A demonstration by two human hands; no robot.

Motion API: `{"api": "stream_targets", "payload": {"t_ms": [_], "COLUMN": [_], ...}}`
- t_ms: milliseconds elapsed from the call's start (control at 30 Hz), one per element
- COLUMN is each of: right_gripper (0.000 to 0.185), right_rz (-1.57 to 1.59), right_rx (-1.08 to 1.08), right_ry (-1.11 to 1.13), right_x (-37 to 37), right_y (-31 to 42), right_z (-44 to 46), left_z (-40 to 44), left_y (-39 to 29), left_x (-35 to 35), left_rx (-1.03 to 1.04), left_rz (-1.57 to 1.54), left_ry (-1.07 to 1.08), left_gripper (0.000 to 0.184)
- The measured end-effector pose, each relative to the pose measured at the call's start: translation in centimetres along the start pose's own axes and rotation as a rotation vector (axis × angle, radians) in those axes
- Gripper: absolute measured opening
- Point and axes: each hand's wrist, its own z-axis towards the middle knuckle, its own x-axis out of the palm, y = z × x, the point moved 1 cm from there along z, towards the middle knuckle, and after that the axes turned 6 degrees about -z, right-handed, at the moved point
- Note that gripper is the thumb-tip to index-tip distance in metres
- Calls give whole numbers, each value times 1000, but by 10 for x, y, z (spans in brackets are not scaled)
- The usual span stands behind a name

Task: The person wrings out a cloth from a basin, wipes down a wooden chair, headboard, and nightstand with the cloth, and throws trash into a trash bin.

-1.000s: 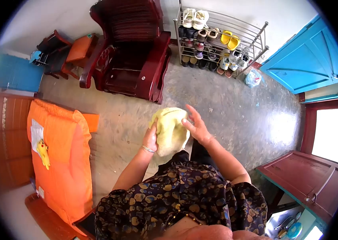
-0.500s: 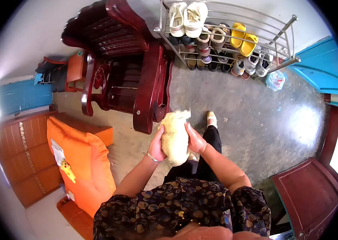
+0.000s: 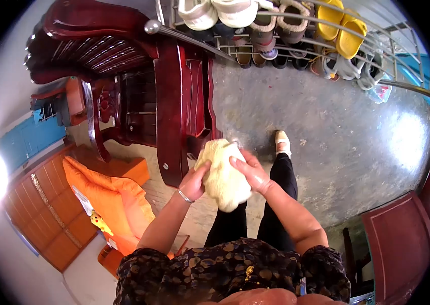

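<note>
A bunched pale yellow cloth point(image 3: 225, 175), fluffy like a towel, is held out in front of my body between both hands. My left hand point(image 3: 194, 182) grips its left side, a silver bangle at the wrist. On the right side, my right hand point(image 3: 251, 173) is closed on the same cloth, thumb on top and the other fingers partly behind it. A small whitish, blurred bit sticks out at the cloth's upper right edge.
A dark red wooden armchair point(image 3: 169, 117) stands just ahead on the left. Beyond, a metal shoe rack point(image 3: 194, 38) holds several pairs of shoes, including yellow clogs point(image 3: 351, 38). An orange-covered piece of furniture point(image 3: 118, 203) is at left, a dark red wooden panel point(image 3: 400, 244) at right.
I have moved forward, so the shoe rack and armchair appear closer. The cloth has been turned and squeezed into a more bunched shape, still in both hands.
</note>
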Motion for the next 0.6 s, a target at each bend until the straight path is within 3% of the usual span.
{"api": "stream_targets", "payload": {"t_ms": [33,133,167,267,300,400,467,533,600], "right_gripper": [74,80,86,85,83,77,74,69,68], "right_rz": [-310,-417,-156,297,444,480,422,387,300], "right_rx": [-119,-429,-353,-292,-114,-72,-145,-158,-153], "right_ry": [-146,-200,-97,186,237,165,66,-72,-217], "right_x": [-14,-39,-42,-38,-44,-42,-53,-71,-85], "right_y": [-7,-34,-39,-56,-70,-79,-84,-85,-76], "right_z": [17,54,60,93,102,129,154,187,226], "left_z": [15,51,58,78,85,92,103,142,203], "left_y": [-2,-18,-24,-32,-36,-101,-157,-205,-243], "left_x": [-9,-24,-24,-43,-54,-44,-27,-40,-79], "left_rx": [58,97,-6,-174,-176,203,720,1226,957], "left_rz": [101,-5,-131,-62,132,1556,1709,1857,1859], "left_ry": [-40,24,45,8,-75,-165,-203,-417,-668], "left_gripper": [55,46,47,47,46,48,51,70,93]}}
